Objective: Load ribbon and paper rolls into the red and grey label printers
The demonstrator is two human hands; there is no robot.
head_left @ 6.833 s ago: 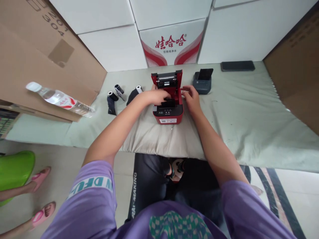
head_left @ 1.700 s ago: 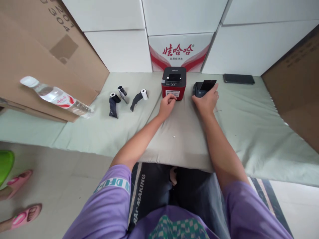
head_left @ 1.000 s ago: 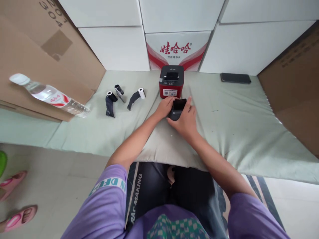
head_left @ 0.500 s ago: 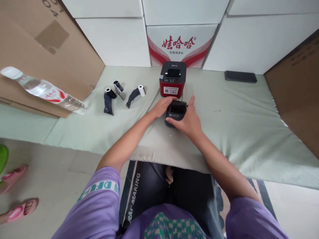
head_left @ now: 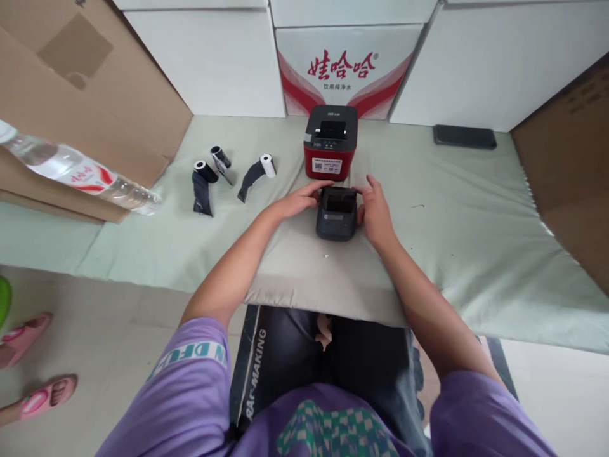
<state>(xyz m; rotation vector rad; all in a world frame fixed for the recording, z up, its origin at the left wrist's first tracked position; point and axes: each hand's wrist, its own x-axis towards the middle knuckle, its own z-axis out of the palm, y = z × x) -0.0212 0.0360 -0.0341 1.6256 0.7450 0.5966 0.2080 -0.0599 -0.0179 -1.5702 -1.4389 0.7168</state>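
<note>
A small black printer (head_left: 336,225) sits on the cloth-covered surface in front of me, its dark window facing up. My left hand (head_left: 301,198) holds its left side, with fingers along the back left corner. On the opposite side, my right hand (head_left: 375,211) grips the right edge, thumb low and fingers near the back corner. Just behind it stands a larger red and black receipt printer (head_left: 330,143). Several small rolls lie to the left: a white-ended one (head_left: 267,166) with a dark strip, a black one (head_left: 205,171) with a dark tail, and another black one (head_left: 220,157).
A water bottle (head_left: 80,170) lies at the left against a cardboard box (head_left: 95,95). A phone (head_left: 465,136) rests at the back right, near another cardboard box (head_left: 566,171). White cartons (head_left: 349,70) line the back. Another person's feet in pink sandals (head_left: 47,397) show at lower left.
My right hand has slid off the front and top of the small printer to its right side, uncovering its front. My view has shifted slightly.
</note>
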